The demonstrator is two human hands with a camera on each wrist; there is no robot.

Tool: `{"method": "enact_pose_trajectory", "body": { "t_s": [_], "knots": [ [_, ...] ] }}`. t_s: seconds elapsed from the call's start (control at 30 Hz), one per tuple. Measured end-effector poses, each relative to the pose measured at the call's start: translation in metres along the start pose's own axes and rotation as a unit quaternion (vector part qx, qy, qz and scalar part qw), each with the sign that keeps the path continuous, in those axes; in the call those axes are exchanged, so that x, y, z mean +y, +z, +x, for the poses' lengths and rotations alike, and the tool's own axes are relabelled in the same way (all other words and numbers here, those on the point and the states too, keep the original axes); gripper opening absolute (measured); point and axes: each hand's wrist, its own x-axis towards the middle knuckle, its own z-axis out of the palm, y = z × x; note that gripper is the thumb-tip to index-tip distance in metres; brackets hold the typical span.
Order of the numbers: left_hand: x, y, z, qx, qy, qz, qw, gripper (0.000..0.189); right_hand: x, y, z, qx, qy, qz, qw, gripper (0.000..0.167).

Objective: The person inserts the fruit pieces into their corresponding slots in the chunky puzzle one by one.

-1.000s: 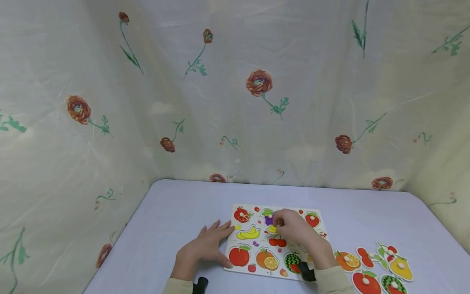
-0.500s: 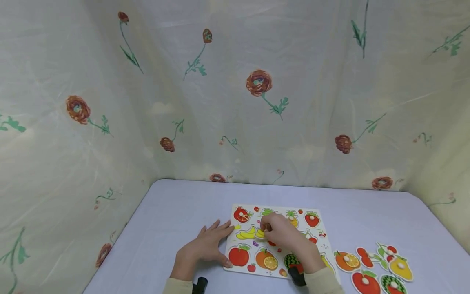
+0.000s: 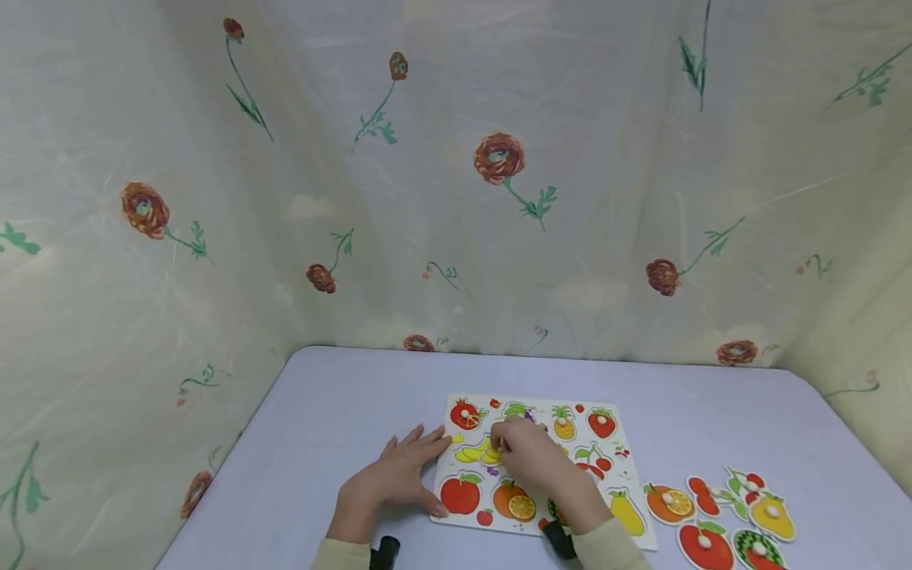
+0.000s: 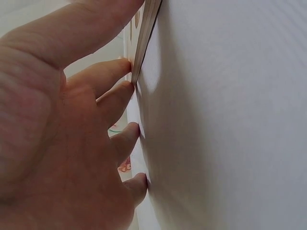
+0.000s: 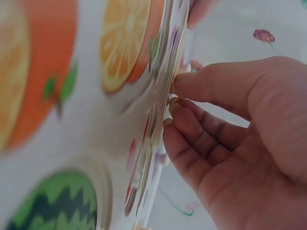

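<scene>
A white fruit puzzle board (image 3: 556,518) lies on the table. My left hand (image 3: 399,471) is spread at its left edge, fingers straight; in the left wrist view the thumb and some fingertips touch the board's edge (image 4: 145,40). Over the banana picture, my right hand (image 3: 530,455) pinches a yellow banana puzzle piece (image 3: 490,455), mostly hidden under the fingers. The right wrist view shows the thumb and fingertips (image 5: 180,108) together close to the board's surface; the piece's knob is hidden there. Pomegranate (image 3: 465,415), pineapple (image 3: 564,423) and strawberry (image 3: 602,423) pieces with knobs sit along the board's far row.
Right of the board lie several loose knobbed pieces: an orange (image 3: 668,504), a red apple (image 3: 705,546), a watermelon (image 3: 758,548), a yellow pear (image 3: 773,518) and cherries (image 3: 754,481), some overlapping. A floral curtain (image 3: 456,198) hangs behind the white table (image 3: 356,396).
My right hand has moved left across the board with the banana piece, from beside the grapes to over the banana picture. The left hand has stayed at the board's edge.
</scene>
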Motion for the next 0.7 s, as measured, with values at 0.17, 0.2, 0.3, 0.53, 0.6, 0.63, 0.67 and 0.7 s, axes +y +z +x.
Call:
{"method": "enact_pose_trajectory", "body": {
  "t_s": [0.17,0.2,0.3,0.53,0.6,0.63,0.67,0.7],
  "knots": [
    [0.0,0.0,-0.001,0.003,0.003,0.0,1.0,0.101,-0.007,0.002,-0.001,0.002,-0.023,-0.024,0.9995,0.018],
    [0.0,0.0,-0.001,0.003,0.003,0.0,1.0,0.101,-0.008,0.002,-0.001,0.002,-0.023,-0.025,0.9994,0.018],
    [0.001,0.0,-0.001,0.001,0.0,0.002,1.0,0.101,-0.011,0.002,-0.003,-0.002,-0.017,-0.031,0.9994,0.017],
    [0.004,-0.002,-0.002,-0.003,-0.002,0.002,1.0,0.1,-0.019,0.003,-0.004,0.007,-0.007,-0.045,0.9989,0.014],
    [0.005,-0.002,-0.003,-0.002,-0.002,0.001,1.0,0.099,-0.022,0.004,-0.005,0.013,-0.013,-0.049,0.9986,0.012],
    [0.006,-0.003,-0.004,-0.001,-0.001,-0.002,1.0,0.099,-0.023,0.004,-0.004,0.016,-0.017,-0.055,0.9982,0.011],
    [0.007,-0.002,-0.004,0.001,0.001,-0.004,1.0,0.099,-0.023,0.005,-0.004,0.018,-0.02,-0.06,0.9979,0.011],
    [0.007,-0.002,-0.004,0.002,0.003,-0.005,1.0,0.1,-0.024,0.005,-0.005,0.018,-0.02,-0.063,0.9976,0.011]
  ]
}}
